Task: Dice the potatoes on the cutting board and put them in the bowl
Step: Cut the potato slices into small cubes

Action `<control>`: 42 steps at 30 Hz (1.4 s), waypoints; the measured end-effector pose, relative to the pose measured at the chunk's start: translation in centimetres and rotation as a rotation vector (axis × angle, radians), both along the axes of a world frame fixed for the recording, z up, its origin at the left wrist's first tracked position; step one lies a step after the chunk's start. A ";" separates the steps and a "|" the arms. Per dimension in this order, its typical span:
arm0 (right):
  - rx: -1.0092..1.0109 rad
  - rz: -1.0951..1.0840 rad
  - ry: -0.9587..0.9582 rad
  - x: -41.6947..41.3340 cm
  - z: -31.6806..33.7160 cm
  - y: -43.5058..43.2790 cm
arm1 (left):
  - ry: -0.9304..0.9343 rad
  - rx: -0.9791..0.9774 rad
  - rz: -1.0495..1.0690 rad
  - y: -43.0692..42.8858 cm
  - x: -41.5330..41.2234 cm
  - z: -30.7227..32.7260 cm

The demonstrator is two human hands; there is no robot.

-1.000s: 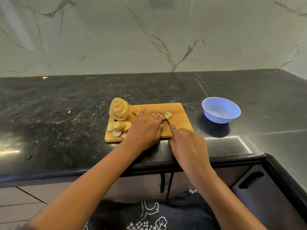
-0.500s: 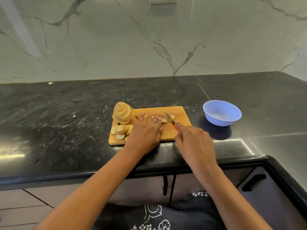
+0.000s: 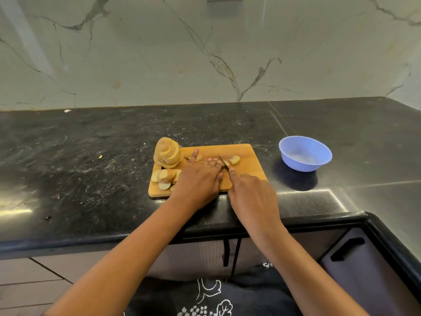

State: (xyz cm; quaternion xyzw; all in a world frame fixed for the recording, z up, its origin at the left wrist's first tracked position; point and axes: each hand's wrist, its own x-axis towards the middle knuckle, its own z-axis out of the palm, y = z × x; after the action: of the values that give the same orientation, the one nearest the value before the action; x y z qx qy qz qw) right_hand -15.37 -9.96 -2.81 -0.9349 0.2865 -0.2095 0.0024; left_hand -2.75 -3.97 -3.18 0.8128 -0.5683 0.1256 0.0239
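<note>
so: right hand [image 3: 250, 195] gripped small steel knife [image 3: 224, 162], blade pointing away from body, just beside flat, straight-fingered left hand [image 3: 198, 181]. pale potato chunk [image 3: 234, 160] sat right of blade on wooden cutting board [image 3: 249, 169]; blue plastic bowl [image 3: 305, 153] well apart, further right, so right hand was nearer.

**Surroundings: counter, wall, cabinets**

Black speckled countertop [image 3: 91, 167] fills my middle view, with a glare streak at 9 o'clock. Grey-veined marble backsplash [image 3: 205, 53] runs across 12. A small white scrap [image 3: 67, 110] lies at the counter's back edge, around 10. I see a pale crumb [image 3: 100, 156] nearer centre-left. Below the counter edge are cabinet fronts, with a slim black handle [image 3: 226, 253] at 6 and a longer bar handle [image 3: 347, 248] at 4. Dark cloth with white floral print [image 3: 205, 297] sits at bottom, 6 o'clock.
</note>
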 end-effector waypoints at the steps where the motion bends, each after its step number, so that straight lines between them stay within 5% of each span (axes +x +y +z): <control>1: 0.003 -0.005 0.000 -0.4 -0.1 0.1 | -0.008 0.004 0.004 0.0 -0.1 0.0; 22: 0.068 0.034 -0.130 -1.2 0.6 0.6 | -0.071 0.020 0.101 0.5 -0.2 0.2; 27: -0.019 0.025 0.029 0.7 0.0 0.6 | -0.070 0.013 0.104 0.3 -0.2 0.1; 35: -0.171 0.085 -0.056 -2.7 -1.1 -0.4 | -0.079 0.015 0.097 0.5 -0.5 0.3; 42: -0.311 0.152 0.052 -3.9 -0.8 -4.8 | -0.060 0.022 0.084 -0.4 -0.8 0.2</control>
State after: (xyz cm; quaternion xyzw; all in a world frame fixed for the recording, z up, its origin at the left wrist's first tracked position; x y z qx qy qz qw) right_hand -19.23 -14.74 -3.61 -0.9480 0.1793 -0.2264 -0.1340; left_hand -3.54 -4.36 -2.93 0.8319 -0.5357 0.1443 -0.0075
